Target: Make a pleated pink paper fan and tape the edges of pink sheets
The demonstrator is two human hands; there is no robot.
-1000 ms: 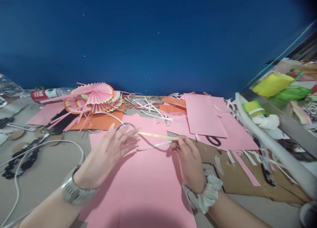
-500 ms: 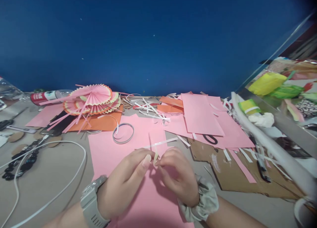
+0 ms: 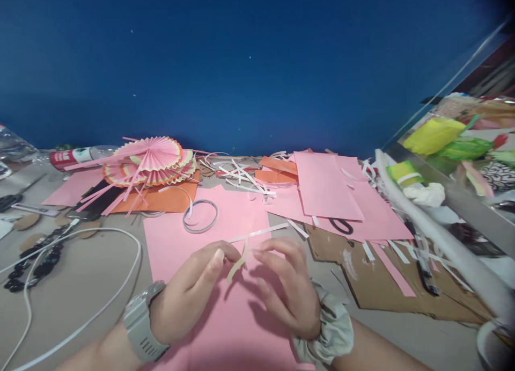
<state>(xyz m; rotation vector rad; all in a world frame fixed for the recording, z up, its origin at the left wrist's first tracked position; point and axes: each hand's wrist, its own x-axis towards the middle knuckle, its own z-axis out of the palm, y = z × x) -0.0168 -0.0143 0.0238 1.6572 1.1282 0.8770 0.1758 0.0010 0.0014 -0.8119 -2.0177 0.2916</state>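
A short, curved pale-yellow strip is between my hands, above a pink paper sheet. Its upper part lies by the fingertips of my left hand; whether it touches them I cannot tell. The left thumb stands away from the curled fingers, and that wrist wears a grey watch. My right hand hovers to the right of the strip, fingers loosely bent and apart, nothing in them. A pale green scrunchie circles the right wrist. Just beyond the fingers lies a long white paper strip.
Left are pleated paper rosettes, a roll of tape and a white cable. Right are stacked pink sheets, brown cardboard and a cutter knife. A blue panel stands behind.
The two hands have moved apart and their fingers have loosened. The pale-yellow strip, earlier pinched between the fingertips, now shows at more of its length, slightly left and tilted.
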